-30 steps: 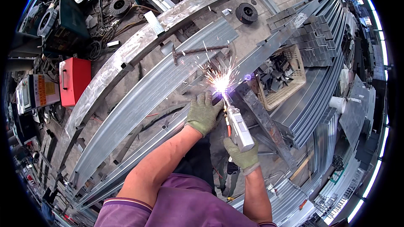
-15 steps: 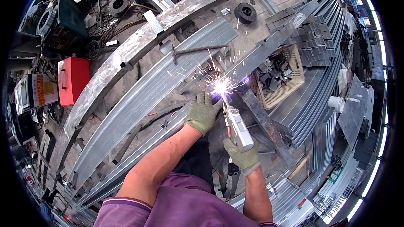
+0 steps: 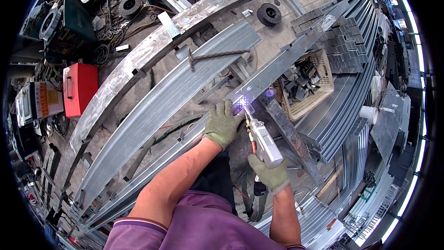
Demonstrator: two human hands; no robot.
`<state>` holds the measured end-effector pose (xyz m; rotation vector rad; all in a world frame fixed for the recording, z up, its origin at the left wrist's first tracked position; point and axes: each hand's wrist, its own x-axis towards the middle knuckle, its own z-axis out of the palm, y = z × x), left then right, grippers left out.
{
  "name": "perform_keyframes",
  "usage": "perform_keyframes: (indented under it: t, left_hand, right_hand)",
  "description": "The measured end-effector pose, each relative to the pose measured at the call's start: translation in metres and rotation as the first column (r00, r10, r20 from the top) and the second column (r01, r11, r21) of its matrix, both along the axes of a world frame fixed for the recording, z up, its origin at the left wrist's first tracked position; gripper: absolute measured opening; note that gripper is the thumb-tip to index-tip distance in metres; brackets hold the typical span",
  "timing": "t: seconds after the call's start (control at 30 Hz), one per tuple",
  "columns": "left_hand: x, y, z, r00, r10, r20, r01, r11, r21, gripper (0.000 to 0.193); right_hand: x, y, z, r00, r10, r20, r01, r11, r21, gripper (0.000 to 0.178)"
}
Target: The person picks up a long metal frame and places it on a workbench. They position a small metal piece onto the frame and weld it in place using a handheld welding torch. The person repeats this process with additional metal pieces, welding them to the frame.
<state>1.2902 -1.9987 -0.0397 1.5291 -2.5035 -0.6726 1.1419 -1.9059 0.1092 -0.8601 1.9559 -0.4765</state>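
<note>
My right hand (image 3: 270, 172), in a grey-green work glove, is closed around the rear of a silver handheld welding gun (image 3: 265, 142). The gun's nozzle points up and left to a small violet-white glow on a long steel profile (image 3: 273, 70). My left hand (image 3: 221, 124), gloved alike, lies on that profile just left of the glow. Its fingers are stretched out, with the thumb close to the nozzle; whether a small piece sits beneath them is hidden. An orange hose section and brass fitting (image 3: 250, 132) run along the gun.
A beige plastic crate (image 3: 329, 81) of metal offcuts stands right of the profile, beside stacked steel channels (image 3: 333, 106). A twisted rod (image 3: 219, 55) lies across a wide metal strip (image 3: 162, 95) on the left. Farther left are a curved beam (image 3: 125, 71) and a red box (image 3: 81, 89).
The bright burst of sparks at the nozzle has shrunk to a small dotted glow. My right hand and the gun have shifted slightly down and right; my left hand stays put.
</note>
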Motion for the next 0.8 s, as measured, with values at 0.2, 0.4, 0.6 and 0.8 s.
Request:
perform_keyframes:
  t: [0.2, 0.4, 0.6, 0.8]
  left_hand:
    - [-0.003, 0.003, -0.006, 1.000, 0.020, 0.013, -0.019, 0.998, -0.053, 0.060]
    - [-0.002, 0.001, 0.002, 0.999, 0.030, -0.021, -0.031, 0.999, -0.034, 0.058]
    - [-0.001, 0.001, -0.002, 0.999, 0.022, -0.032, -0.023, 0.999, -0.043, 0.054]
    - [-0.001, 0.001, -0.003, 1.000, 0.016, -0.024, -0.017, 0.999, -0.035, 0.052]
  right_hand:
    - [-0.003, 0.013, 0.003, 0.995, 0.074, -0.065, -0.085, 0.980, -0.182, 0.019]
    - [-0.014, 0.011, -0.019, 0.991, 0.101, -0.091, -0.120, 0.965, -0.232, 0.020]
    - [-0.004, 0.002, -0.020, 0.998, 0.049, -0.026, -0.053, 0.975, -0.218, 0.019]
    - [-0.005, 0.005, -0.031, 0.991, 0.111, -0.071, -0.124, 0.968, -0.218, 0.021]
